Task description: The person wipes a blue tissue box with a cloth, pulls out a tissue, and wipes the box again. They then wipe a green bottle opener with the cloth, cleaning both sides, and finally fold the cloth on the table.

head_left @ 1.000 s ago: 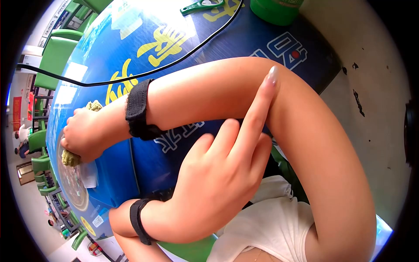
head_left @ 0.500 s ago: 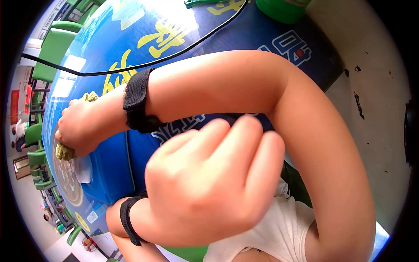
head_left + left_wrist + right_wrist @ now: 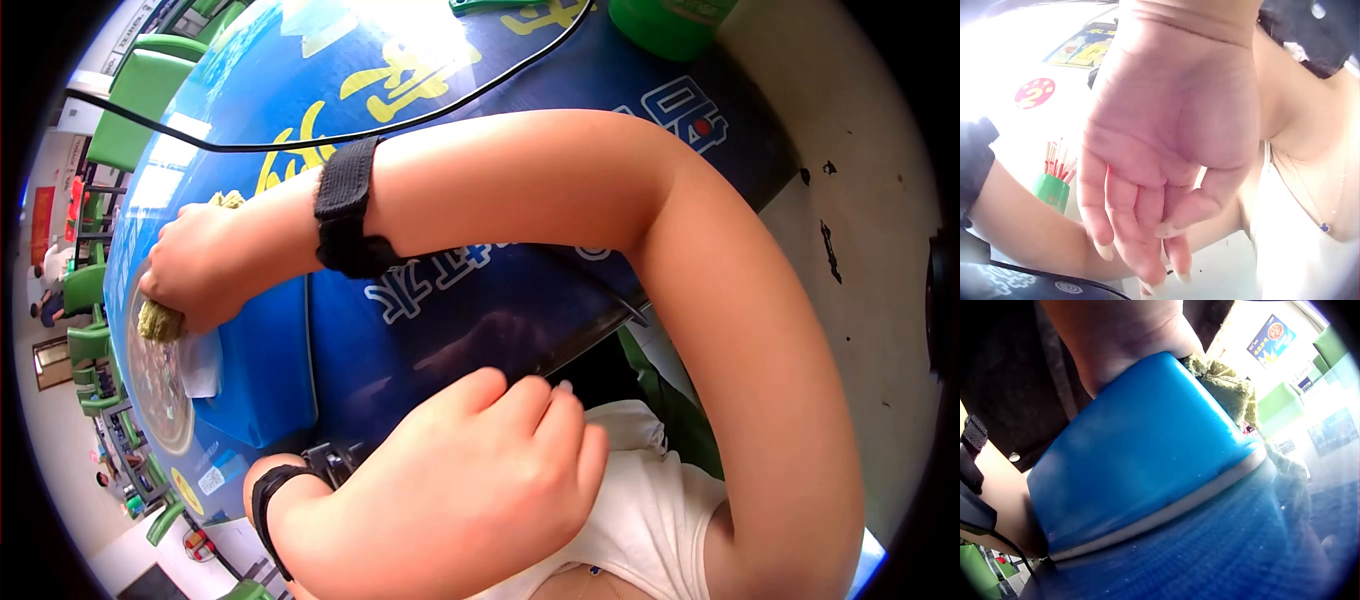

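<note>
My right hand (image 3: 200, 265) reaches across to the far left of the table in the head view. It grips a yellow-green cloth (image 3: 160, 322), which sticks out on both sides of the fingers. Beside that hand stands a blue tissue box (image 3: 265, 375) with a white tissue (image 3: 203, 362) showing at its end. In the right wrist view the hand is behind the blue box (image 3: 1141, 450), with the cloth (image 3: 1232, 394) at its side. Low in front of my body hangs my left hand (image 3: 450, 490). Its fingers are loosely bent, and the palm (image 3: 1179, 112) holds nothing in the left wrist view.
A black cable (image 3: 330, 145) runs over the blue printed table (image 3: 460, 350). At the back stands a green cup (image 3: 670, 25); the left wrist view shows sticks in it. A green-handled item (image 3: 480, 5) lies nearby. Green chairs (image 3: 140, 110) stand beyond the table.
My left index finger was extended against my right arm; it has since curled in, and that hand has dropped lower, away from the arm. The right hand keeps its grip on the cloth.
</note>
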A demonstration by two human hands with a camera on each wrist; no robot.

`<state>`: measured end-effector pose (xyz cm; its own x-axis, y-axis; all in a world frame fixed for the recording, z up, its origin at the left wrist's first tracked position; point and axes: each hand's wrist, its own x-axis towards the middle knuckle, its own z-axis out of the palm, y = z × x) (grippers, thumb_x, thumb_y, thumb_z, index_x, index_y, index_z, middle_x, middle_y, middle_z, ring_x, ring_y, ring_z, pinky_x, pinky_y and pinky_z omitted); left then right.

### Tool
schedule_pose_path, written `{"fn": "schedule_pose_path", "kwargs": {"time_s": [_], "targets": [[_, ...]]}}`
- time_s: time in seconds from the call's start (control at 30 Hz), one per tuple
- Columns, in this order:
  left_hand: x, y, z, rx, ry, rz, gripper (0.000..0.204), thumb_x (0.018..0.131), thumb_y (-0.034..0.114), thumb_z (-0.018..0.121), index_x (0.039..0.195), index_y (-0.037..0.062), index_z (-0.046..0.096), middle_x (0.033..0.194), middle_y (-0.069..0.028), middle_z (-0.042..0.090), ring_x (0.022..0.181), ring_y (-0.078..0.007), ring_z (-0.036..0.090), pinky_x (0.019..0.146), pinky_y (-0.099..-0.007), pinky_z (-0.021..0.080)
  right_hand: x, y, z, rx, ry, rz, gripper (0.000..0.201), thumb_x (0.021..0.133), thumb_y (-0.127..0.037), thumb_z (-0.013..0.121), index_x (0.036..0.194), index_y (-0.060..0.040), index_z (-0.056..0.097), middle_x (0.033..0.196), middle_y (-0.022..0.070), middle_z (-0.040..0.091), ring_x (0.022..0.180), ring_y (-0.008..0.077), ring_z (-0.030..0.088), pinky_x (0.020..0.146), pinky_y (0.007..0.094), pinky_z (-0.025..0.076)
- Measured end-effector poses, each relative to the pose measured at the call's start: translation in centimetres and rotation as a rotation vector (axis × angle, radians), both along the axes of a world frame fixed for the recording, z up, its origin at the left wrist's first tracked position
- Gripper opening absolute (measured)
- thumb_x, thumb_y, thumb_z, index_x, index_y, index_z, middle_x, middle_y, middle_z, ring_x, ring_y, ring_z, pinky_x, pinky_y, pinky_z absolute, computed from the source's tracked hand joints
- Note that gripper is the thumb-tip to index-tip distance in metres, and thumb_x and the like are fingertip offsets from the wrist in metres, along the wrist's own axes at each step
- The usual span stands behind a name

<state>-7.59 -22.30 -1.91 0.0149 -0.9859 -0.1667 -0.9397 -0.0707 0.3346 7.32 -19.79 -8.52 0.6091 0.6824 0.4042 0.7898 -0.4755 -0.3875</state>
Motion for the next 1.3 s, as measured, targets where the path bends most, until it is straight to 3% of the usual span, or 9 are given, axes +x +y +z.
{"fn": "schedule_pose_path", "kwargs": {"time_s": [0.17,0.23,0.3,0.47,0.6,0.87,1.03,1.2,1.3], "targets": [[4.1,4.1,2.9,-0.245,-0.072,0.237,0.023,0.064,0.003,0.056,0.086,0.0022,0.06,0.093,-0.0146,0.064,0.071,-0.0238,0.061,0.066,-0.0308,0.047,1.4,1.0,-0.5,-0.044,-0.108,-0.011,0.025,0.077,-0.028,0.057,0.095,-0.0122,0.062,0.091,0.0071,0.063,0.094,0.0255,0.06,0.076,0.0397,0.047],[5.7,6.0,5.9,-0.29,-0.07,0.265,0.027,0.068,0.002,0.054,0.094,-0.0003,0.06,0.094,-0.0175,0.064,0.074,-0.0273,0.062,0.069,-0.0328,0.048,0.9,-0.8,-0.1,0.116,0.261,0.061,0.029,0.075,-0.031,0.059,0.094,-0.0078,0.062,0.087,0.0101,0.064,0.083,0.0307,0.063,0.067,0.0372,0.05],[5.6,7.6,8.5,-0.268,-0.03,0.243,0.023,0.072,0.006,0.055,0.094,-0.0002,0.059,0.092,-0.0171,0.064,0.073,-0.0256,0.063,0.066,-0.0326,0.047,-0.4,-1.0,0.6,0.01,-0.062,-0.028,0.025,0.078,-0.028,0.056,0.094,-0.0095,0.06,0.091,0.009,0.061,0.095,0.0268,0.058,0.076,0.0401,0.048],[3.3,10.4,12.8,0.01,0.33,0.221,0.01,0.076,0.013,0.059,0.083,0.0049,0.06,0.088,-0.0128,0.064,0.065,-0.018,0.061,0.056,-0.0295,0.044,0.1,-0.5,-0.5,0.048,-0.062,0.023,0.028,0.074,-0.028,0.06,0.092,-0.0062,0.058,0.089,0.0107,0.06,0.092,0.0276,0.058,0.076,0.0383,0.048],[1.1,9.0,15.4,0.256,0.471,0.624,0.017,0.078,0.008,0.056,0.094,0.0075,0.06,0.11,-0.0141,0.055,0.075,-0.0202,0.06,0.069,-0.0304,0.046,-0.2,-0.7,0.0,0.011,-0.032,0.02,0.029,0.074,-0.028,0.06,0.091,-0.0046,0.057,0.089,0.0117,0.06,0.09,0.0283,0.058,0.075,0.0393,0.048],[-2.0,14.0,12.6,-0.366,0.265,0.404,0.025,0.078,0.01,0.056,0.102,0.0104,0.05,0.113,-0.0131,0.049,0.084,-0.0236,0.056,0.073,-0.0346,0.044,-0.2,-0.5,-0.2,0.106,-0.025,0.039,0.027,0.072,-0.022,0.061,0.092,-0.0049,0.054,0.085,0.0158,0.056,0.087,0.0333,0.056,0.073,0.0421,0.045],[-6.1,16.3,12.1,-0.774,0.352,0.163,0.031,0.079,0.011,0.056,0.108,0.0123,0.044,0.115,-0.0124,0.045,0.09,-0.0257,0.053,0.075,-0.0373,0.043,0.1,-0.5,-0.5,0.175,-0.081,0.083,0.027,0.07,-0.016,0.061,0.093,-0.0043,0.052,0.087,0.0148,0.054,0.087,0.0334,0.053,0.074,0.0415,0.043],[-4.5,16.5,10.3,-0.845,0.537,-0.061,0.038,0.079,0.013,0.056,0.113,0.0141,0.038,0.118,-0.0118,0.041,0.096,-0.0278,0.05,0.077,-0.0399,0.041,0.1,-0.8,-0.5,0.163,-0.082,0.095,0.028,0.07,-0.011,0.061,0.095,-0.0041,0.052,0.088,0.0134,0.054,0.087,0.0326,0.053,0.076,0.041,0.043],[1.4,17.4,8.8,-0.686,0.557,-0.001,0.011,0.069,0.007,0.059,0.077,0.0054,0.052,0.085,-0.0096,0.055,0.068,-0.0222,0.055,0.057,-0.0297,0.041,0.1,-0.9,-0.2,0.182,-0.081,0.111,0.028,0.071,-0.01,0.06,0.097,-0.0038,0.052,0.09,0.0135,0.054,0.09,0.0326,0.052,0.077,0.0406,0.043]]}}
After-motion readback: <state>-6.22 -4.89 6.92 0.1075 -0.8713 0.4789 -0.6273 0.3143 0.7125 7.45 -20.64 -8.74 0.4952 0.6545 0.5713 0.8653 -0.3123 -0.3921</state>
